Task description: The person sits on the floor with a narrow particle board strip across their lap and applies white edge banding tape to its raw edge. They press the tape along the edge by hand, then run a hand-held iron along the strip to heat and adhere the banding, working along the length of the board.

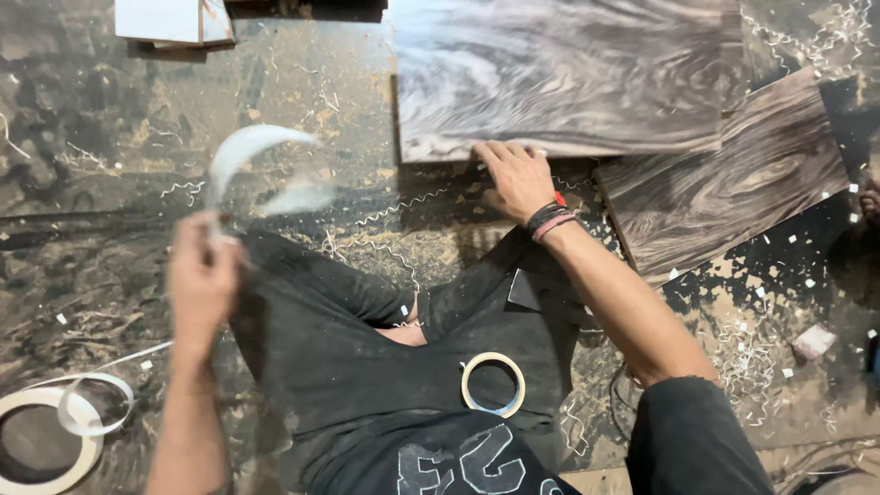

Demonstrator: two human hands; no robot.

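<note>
Seated worker, floor level: left hand point(203, 280) closed on a curling pale edge-banding strip point(247, 151) (motion-blurred), held clear of the lap; right hand point(518, 179) spread flat, steadying the dark wood-grain laminate panel point(559, 73) on the floor point(110, 165).

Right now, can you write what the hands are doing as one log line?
left hand: holds pale strip, blurred | right hand: flat on wood-grain board edge | tape roll: on lap | floor: shavings
</note>
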